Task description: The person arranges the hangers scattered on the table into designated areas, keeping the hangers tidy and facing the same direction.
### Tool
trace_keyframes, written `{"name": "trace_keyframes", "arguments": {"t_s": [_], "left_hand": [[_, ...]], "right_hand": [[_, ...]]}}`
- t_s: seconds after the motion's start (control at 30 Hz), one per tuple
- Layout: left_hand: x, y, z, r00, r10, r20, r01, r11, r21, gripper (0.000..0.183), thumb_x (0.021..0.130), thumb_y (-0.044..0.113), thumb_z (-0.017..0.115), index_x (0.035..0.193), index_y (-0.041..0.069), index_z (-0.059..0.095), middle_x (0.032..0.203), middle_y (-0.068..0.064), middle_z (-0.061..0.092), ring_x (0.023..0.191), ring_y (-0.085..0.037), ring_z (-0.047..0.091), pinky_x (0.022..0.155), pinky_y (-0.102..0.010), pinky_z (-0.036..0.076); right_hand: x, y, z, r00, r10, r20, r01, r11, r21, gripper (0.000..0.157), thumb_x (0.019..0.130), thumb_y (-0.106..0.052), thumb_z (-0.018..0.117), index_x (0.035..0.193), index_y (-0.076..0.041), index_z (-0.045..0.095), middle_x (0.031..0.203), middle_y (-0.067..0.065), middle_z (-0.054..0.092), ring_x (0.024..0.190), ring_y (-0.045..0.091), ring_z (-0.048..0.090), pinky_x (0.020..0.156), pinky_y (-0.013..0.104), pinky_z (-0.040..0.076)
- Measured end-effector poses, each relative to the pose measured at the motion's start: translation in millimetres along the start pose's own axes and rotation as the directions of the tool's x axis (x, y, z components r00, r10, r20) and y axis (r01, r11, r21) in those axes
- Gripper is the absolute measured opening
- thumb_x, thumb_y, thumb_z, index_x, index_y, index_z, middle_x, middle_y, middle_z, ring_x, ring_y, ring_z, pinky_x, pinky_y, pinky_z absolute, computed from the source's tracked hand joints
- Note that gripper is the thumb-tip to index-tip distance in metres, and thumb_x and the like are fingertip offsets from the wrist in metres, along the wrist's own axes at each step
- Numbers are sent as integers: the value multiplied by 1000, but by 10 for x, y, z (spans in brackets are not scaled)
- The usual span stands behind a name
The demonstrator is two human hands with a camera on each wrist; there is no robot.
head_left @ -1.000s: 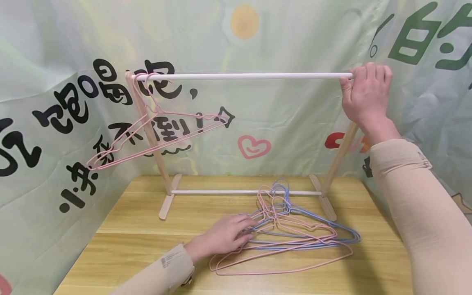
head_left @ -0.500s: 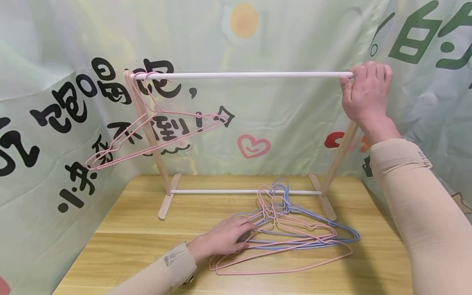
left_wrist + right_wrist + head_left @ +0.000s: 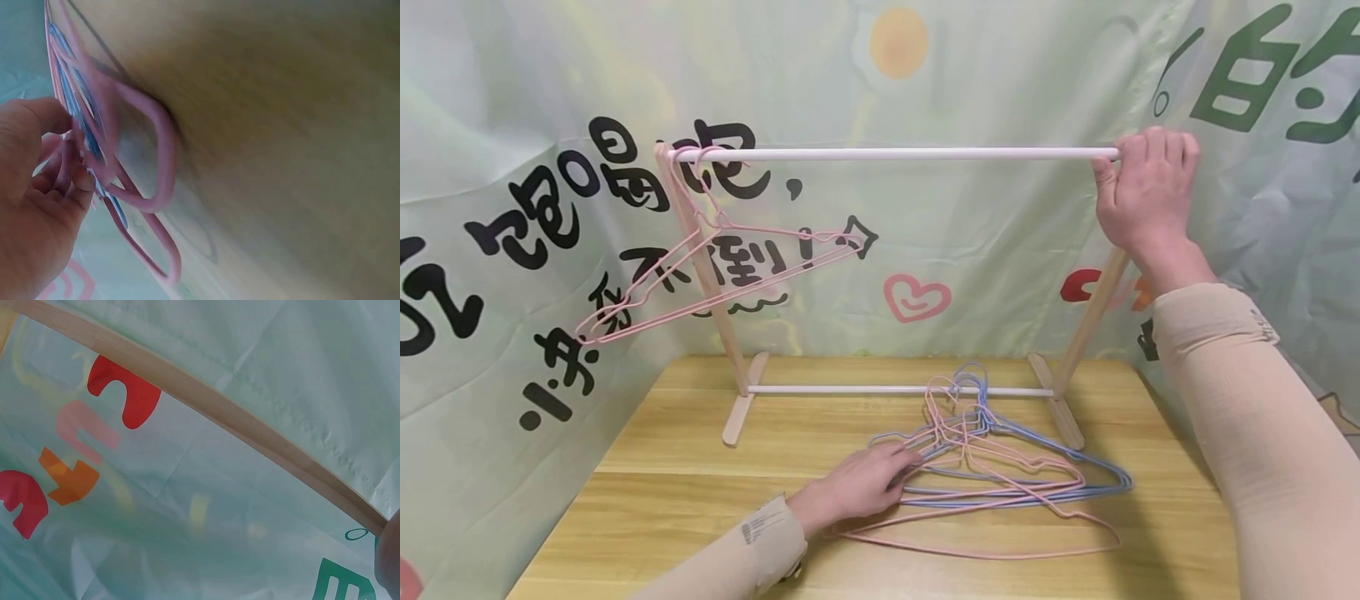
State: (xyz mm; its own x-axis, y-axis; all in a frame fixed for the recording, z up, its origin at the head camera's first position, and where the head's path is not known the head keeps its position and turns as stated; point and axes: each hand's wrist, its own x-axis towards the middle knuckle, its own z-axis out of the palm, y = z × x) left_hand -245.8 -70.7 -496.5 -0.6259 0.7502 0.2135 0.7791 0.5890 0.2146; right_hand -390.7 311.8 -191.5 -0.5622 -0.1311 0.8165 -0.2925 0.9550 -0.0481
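My right hand (image 3: pixel 1146 187) grips the upper right corner of a wooden clothes rack (image 3: pixel 1094 321), its fingers over the end of the white top rail (image 3: pixel 887 154). In the right wrist view only a sliver of that hand (image 3: pixel 389 559) shows beside the post (image 3: pixel 206 406). Low on the table, my left hand (image 3: pixel 861 483) pinches the left end of a pink hanger (image 3: pixel 1000 557) on a pile. In the left wrist view its thumb and fingers meet on pink wire (image 3: pixel 164 150). Blue hangers (image 3: pixel 1097 467) and other pink ones lie overlapped beneath and behind.
Two pink hangers (image 3: pixel 730 296) hang at the rail's left end. A thin white lower bar (image 3: pixel 835 389) joins the rack's feet, and the pile's hooks overlap it. Bare wood of the table (image 3: pixel 647 500) lies to the left. A printed cloth (image 3: pixel 1000 83) stands behind.
The front pink hanger has shifted a little on the pile, its hook slightly rightward. My left hand has closed further on its end. The right hand stays on the rack.
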Motion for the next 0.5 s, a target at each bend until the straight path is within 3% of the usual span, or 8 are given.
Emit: {"name": "trace_keyframes", "arguments": {"t_s": [0.23, 0.5], "left_hand": [[-1, -19, 15, 999, -29, -41, 28, 999, -17, 33, 97, 11, 67, 130, 12, 68, 101, 5, 61, 71, 1, 47, 54, -10, 38], [-17, -41, -5, 996, -32, -79, 30, 999, -20, 27, 101, 16, 64, 128, 13, 67, 107, 4, 62, 78, -3, 53, 59, -12, 43]], "right_hand": [[-3, -5, 5, 1000, -10, -9, 10, 1000, 6, 60, 111, -50, 29, 116, 8, 43, 111, 30, 40, 111, 50, 32, 110, 60, 16], [8, -19, -7, 1000, 7, 11, -7, 1000, -4, 60, 111, -49, 28, 118, 8, 43, 112, 30, 39, 112, 49, 32, 111, 60, 16]]}}
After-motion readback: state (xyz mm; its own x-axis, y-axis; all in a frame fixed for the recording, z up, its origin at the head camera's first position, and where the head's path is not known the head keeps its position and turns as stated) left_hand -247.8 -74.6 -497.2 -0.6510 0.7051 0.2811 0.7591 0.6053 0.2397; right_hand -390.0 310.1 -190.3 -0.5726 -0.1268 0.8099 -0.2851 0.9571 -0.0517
